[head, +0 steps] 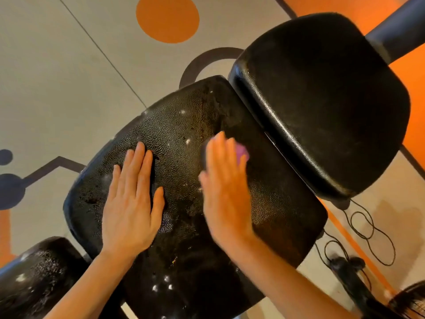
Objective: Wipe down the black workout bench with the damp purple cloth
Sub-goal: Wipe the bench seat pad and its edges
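My right hand (226,192) lies palm down on the bench (184,116), fingers straight and close together, pressing on the cloth (242,152). Blur smears the hand, so its outline is soft. It covers nearly all of the cloth, and only a small purple corner shows past my fingertips. How the cloth is folded I cannot tell. My left hand (131,203) is sharp. It lies flat on the seat beside the right, fingers straight and slightly spread, holding nothing. The seat is pebbled black with white flecks, and its near edge runs under my forearms and out of frame. The back pad (322,100) sits just beyond the seat, its far end meeting a dark post (400,26) cut off by the corner. A third pad (39,277) is cut off at lower left. At right a thin cord (365,226) loops on the floor (57,77), ending by a blurred dark object I cannot make out.
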A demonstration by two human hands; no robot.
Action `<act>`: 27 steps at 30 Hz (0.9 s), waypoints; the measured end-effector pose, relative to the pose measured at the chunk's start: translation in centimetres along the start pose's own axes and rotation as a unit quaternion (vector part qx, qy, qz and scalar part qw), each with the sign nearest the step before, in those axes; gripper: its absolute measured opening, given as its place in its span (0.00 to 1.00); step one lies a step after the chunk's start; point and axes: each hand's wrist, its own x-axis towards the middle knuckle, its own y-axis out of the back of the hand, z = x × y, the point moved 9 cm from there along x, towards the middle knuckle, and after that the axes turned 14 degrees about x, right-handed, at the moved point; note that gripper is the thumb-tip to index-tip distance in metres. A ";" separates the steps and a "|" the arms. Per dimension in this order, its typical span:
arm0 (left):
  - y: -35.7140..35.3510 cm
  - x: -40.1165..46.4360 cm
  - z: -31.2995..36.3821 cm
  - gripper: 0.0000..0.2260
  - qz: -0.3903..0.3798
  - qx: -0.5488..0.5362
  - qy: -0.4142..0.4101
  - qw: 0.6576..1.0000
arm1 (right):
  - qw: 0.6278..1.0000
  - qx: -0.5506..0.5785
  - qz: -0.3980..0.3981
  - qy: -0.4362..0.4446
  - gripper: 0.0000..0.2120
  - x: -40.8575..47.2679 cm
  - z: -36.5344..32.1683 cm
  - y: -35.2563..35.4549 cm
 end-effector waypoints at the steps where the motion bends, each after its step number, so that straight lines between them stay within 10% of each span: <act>1: -0.1 0.0 0.0 0.29 -0.004 0.002 0.000 1.000 | 0.996 -0.032 -0.058 0.061 0.28 -1.7 -1.2 -1.2; 3: -0.2 0.0 -0.1 0.29 -0.012 -0.001 -0.001 1.000 | 0.989 -0.055 -0.083 0.109 0.28 -1.3 0.0 -0.9; 7: -0.2 0.2 -0.1 0.29 -0.012 -0.005 -0.003 1.000 | 0.993 0.050 0.049 -0.093 0.26 6.2 4.1 2.8; 12: -0.4 0.2 -0.3 0.30 -0.033 -0.008 0.000 0.999 | 0.980 -0.039 -0.131 0.146 0.27 -0.6 1.0 0.2; 17: -0.5 0.3 -0.2 0.30 -0.035 -0.011 -0.004 0.999 | 0.997 0.070 -0.019 -0.015 0.29 10.3 2.5 1.8; 23: -0.5 0.2 -0.3 0.30 -0.044 -0.014 -0.005 0.999 | 0.979 -0.057 -0.144 0.136 0.26 2.6 2.3 1.5; 27: -0.6 0.3 -0.3 0.30 -0.042 -0.018 -0.004 0.999 | 0.997 0.066 -0.042 0.018 0.26 13.5 2.1 2.3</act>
